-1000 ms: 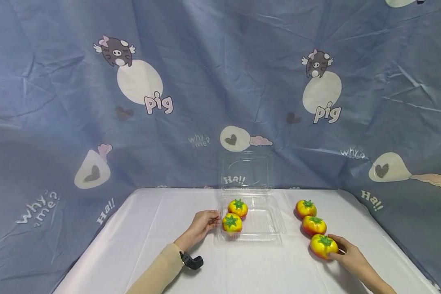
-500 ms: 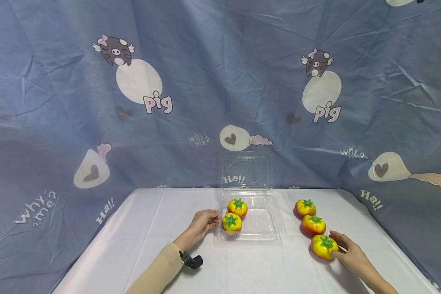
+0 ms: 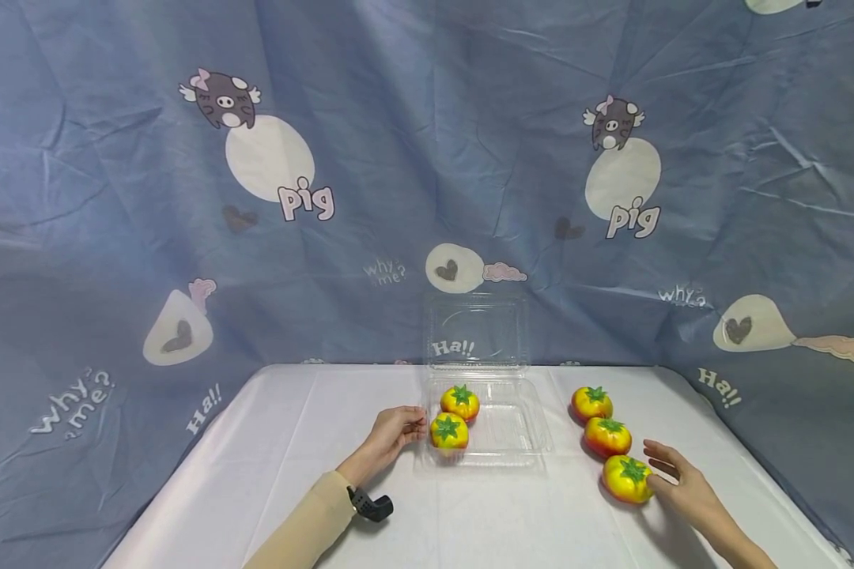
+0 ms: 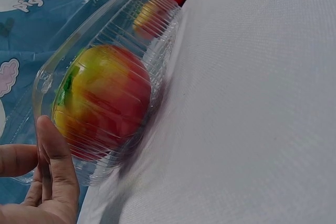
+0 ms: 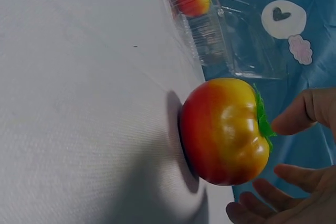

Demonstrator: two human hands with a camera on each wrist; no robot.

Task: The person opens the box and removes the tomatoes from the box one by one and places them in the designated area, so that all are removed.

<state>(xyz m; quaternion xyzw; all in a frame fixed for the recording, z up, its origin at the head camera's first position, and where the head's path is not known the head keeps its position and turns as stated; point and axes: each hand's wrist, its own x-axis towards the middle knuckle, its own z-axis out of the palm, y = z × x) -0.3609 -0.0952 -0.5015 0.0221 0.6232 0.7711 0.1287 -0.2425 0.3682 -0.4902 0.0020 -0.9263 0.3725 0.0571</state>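
In the head view a clear plastic clamshell box (image 3: 501, 423) stands with its lid raised at the back. Two yellow-red tomatoes with green leafy tops, a rear one (image 3: 459, 401) and a front one (image 3: 449, 431), sit in its left half. My left hand (image 3: 393, 433) pinches the box's left rim between thumb and fingers, as the left wrist view shows. On the right, three more tomatoes form a slanting row: back (image 3: 591, 403), middle (image 3: 608, 437) and front (image 3: 627, 479). My right hand (image 3: 689, 491) is beside the front one, fingers spread, thumb close by its leafy top.
A white cloth (image 3: 498, 521) covers the table. Behind it hangs a blue printed curtain (image 3: 398, 158), close to the raised lid. A black watch (image 3: 372, 504) is on the left wrist.
My right hand's fingers have come off the front tomato and spread, moving slightly right. That tomato stays on the cloth, while my left hand and the box keep their places.
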